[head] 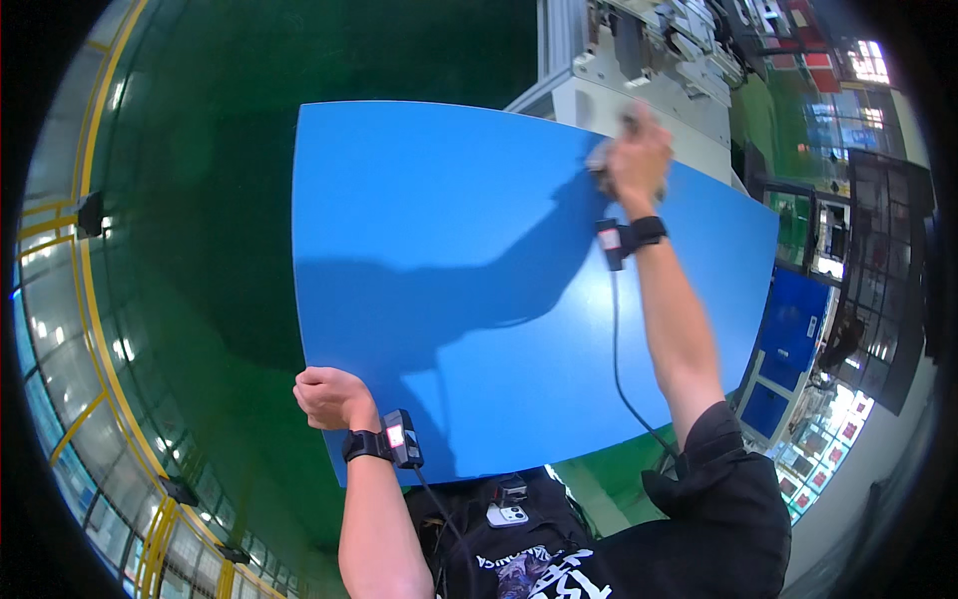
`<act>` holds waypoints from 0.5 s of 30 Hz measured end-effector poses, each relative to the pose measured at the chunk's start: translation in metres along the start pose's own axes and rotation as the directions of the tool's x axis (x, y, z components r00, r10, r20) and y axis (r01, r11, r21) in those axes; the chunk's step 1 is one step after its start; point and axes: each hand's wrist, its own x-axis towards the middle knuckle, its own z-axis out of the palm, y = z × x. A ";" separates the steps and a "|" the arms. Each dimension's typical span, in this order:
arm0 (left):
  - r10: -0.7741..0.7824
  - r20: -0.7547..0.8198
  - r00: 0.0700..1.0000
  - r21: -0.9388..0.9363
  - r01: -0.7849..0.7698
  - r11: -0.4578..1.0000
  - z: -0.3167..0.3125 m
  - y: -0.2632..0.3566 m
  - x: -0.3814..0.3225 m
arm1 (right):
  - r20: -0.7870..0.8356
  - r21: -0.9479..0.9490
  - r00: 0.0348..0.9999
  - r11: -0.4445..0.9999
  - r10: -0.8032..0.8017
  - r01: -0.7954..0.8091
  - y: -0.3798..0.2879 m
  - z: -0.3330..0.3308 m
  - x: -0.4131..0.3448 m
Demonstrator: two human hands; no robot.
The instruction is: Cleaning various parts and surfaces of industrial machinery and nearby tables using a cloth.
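Note:
A large, smooth blue panel (419,195) lies flat before me, its far side reaching the white machine. My right hand (640,165), blurred, is near the panel's far edge, closed around a small grey item (601,161) that may be a cloth. Motion blur hides its exact shape and whether it touches the surface. At the near left edge, my left hand (334,397) is curled with its fingers tucked in. Whether those fingers grip the panel's edge is hidden. Each wrist wears a black strap with a small cabled device.
A white machine frame (636,112) with metal fixtures stands beyond the panel. Green floor (202,187) spreads to the left, towards yellow-framed partitions (90,299). Blue cabinets (793,322) stand at right. A cable (617,337) hangs from my right wrist device over the panel.

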 end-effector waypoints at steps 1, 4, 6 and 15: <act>0.016 0.005 1.000 -0.004 -0.016 1.000 -0.001 0.001 0.001 | 0.011 0.082 0.990 0.987 -0.140 0.139 -0.024 0.000 -0.004; -0.044 0.066 0.997 0.004 0.044 0.999 -0.003 -0.004 0.012 | 0.106 0.301 0.934 0.906 -0.343 0.298 -0.093 -0.030 -0.083; -0.044 0.096 0.994 -0.010 0.045 0.999 0.000 -0.006 0.017 | 0.214 0.397 0.859 0.845 -0.466 0.359 -0.097 -0.069 -0.156; -0.032 0.165 0.986 0.022 0.029 0.999 -0.002 0.009 0.020 | 0.165 -0.016 0.879 0.892 0.447 -0.451 0.110 -0.165 -0.350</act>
